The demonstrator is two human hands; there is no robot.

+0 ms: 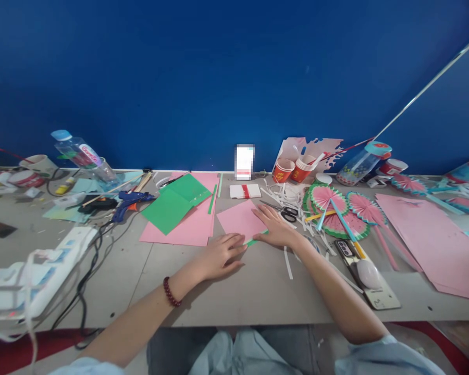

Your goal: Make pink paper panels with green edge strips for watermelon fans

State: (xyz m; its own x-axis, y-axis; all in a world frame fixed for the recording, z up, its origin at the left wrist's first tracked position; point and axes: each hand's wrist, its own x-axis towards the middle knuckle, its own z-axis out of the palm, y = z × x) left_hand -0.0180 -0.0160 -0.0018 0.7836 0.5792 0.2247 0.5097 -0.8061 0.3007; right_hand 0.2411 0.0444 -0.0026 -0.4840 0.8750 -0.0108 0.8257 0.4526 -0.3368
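The left hand [219, 256] and right hand [275, 227] touch pink paper [238, 219] with a green strip [251, 242]. Their fingers spread a little.

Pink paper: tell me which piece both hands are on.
The small pink piece, a green strip along its near edge, beneath the left hand and right hand. The pink sheets under green paper and the rightmost sheets are larger, untouched.

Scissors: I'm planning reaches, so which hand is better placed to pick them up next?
Probably the right hand: it rests beside the scissors, while the left hand lies farther off.
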